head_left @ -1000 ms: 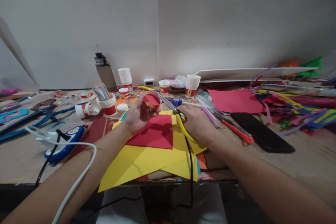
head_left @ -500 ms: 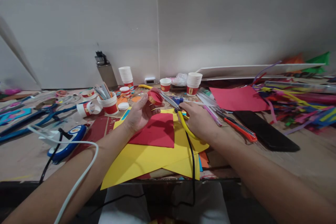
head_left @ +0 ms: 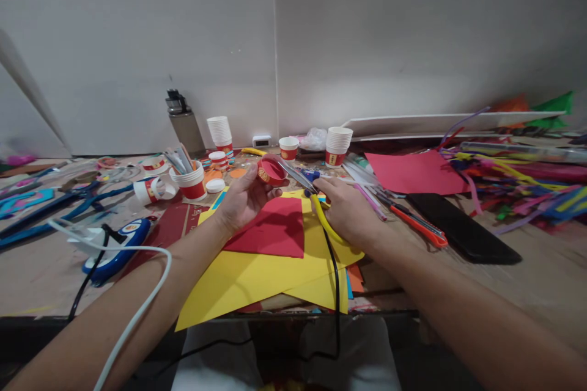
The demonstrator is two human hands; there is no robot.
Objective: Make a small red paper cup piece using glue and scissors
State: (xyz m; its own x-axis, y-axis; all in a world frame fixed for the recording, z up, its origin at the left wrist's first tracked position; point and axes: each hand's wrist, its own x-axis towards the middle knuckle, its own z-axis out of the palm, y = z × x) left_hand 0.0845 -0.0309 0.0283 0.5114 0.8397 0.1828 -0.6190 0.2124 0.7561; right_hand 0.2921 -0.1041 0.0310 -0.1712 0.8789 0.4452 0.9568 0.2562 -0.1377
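My left hand (head_left: 243, 198) is closed on a small red paper cup piece (head_left: 271, 172) with a gold print, its open side turned toward the right. In my right hand (head_left: 346, 208) are scissors (head_left: 296, 174) with yellow handles, their blades pointing left. The blade tips meet the rim of the cup piece; whether they cut into it I cannot tell. Below both hands lies red paper (head_left: 275, 229) on top of yellow sheets (head_left: 229, 293). A blue glue gun (head_left: 312, 175) lies partly hidden behind the scissors.
Paper cup stacks (head_left: 339, 146) stand at the back, and a cup of tools (head_left: 190, 182) is on the left. On the right lie a red utility knife (head_left: 422, 227), a black phone-like slab (head_left: 463, 229) and colourful pipe cleaners (head_left: 541, 183). A white cable (head_left: 137, 311) crosses my left forearm.
The cup piece and scissors are almost where they were, with only a slight turn of the cup piece. Both hands keep their hold.
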